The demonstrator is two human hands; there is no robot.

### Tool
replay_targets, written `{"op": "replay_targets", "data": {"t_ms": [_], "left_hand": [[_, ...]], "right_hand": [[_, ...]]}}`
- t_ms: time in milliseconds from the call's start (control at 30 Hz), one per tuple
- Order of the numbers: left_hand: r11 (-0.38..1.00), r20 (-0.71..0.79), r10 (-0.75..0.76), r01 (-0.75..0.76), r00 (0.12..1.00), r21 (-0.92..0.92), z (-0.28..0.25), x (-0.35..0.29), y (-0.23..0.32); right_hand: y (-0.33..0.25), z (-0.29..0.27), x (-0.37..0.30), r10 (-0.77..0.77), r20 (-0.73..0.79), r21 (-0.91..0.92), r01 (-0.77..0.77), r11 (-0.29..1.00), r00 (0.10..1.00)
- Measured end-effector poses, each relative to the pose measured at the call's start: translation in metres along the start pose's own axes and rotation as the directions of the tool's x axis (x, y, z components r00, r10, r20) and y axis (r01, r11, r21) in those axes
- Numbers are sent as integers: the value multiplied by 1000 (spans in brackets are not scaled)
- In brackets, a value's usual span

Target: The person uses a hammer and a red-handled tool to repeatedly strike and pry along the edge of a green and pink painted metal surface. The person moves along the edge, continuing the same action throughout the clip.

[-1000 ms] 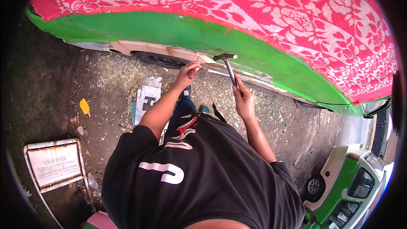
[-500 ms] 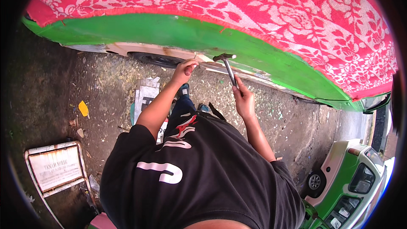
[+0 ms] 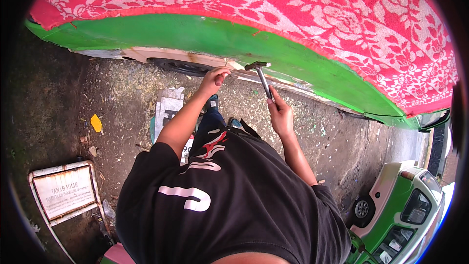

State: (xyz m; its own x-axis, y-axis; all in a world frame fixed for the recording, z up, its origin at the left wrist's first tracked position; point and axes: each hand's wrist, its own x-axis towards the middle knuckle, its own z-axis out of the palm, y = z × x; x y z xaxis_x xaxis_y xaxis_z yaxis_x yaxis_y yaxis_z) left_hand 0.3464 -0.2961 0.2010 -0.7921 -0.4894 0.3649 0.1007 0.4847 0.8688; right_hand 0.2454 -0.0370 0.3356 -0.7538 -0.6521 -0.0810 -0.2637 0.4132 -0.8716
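My right hand [image 3: 282, 116] is closed round the dark grip of a hammer [image 3: 264, 82]. The hammer's head is up by the lower side of a green vehicle [image 3: 171, 32]; whether it touches the metal I cannot tell. To the left of it, my left hand [image 3: 211, 82] is wrapped round a tool with a reddish-brown handle [image 3: 220, 79]. That tool's working end is too small to make out against the pale lower panel [image 3: 195, 58]. Worn paint and bare patches show along this panel.
A red and white floral cloth [image 3: 293, 5] covers the vehicle's top. Below the panel is a dark wheel [image 3: 181, 67]. Cardboard sheets [image 3: 168, 112] lie by my feet. A rusty framed sign [image 3: 66, 190] stands at left, and another green and white vehicle [image 3: 400, 210] at lower right.
Hardly anything differs. The hammer's head and my left hand with its tool have shifted very slightly; both grips stay the same.
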Motion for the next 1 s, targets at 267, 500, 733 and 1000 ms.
{"op": "replay_targets", "data": {"t_ms": [267, 500, 733, 1000], "left_hand": [[999, -36, -9, 11, 999, 51, 1, 2, 5], [995, 5, -69, 68, 998, 77, -2, 6, 2], [957, -19, -271, 271, 962, 98, 1, 36, 6], [952, 52, -262, 249, 964, 179, -4, 54, -3]], "right_hand": [[6, -2, 0, -1, 1, 21, 1, 1000, 1000], [-13, -9, -3, 97, 55, -89, -92, 992, 994], [3, -2, 8, 128, 256, 364, -218, 905, 958], [-6, 0, 15, 126, 223, 299, -191, 935, 967]]}}
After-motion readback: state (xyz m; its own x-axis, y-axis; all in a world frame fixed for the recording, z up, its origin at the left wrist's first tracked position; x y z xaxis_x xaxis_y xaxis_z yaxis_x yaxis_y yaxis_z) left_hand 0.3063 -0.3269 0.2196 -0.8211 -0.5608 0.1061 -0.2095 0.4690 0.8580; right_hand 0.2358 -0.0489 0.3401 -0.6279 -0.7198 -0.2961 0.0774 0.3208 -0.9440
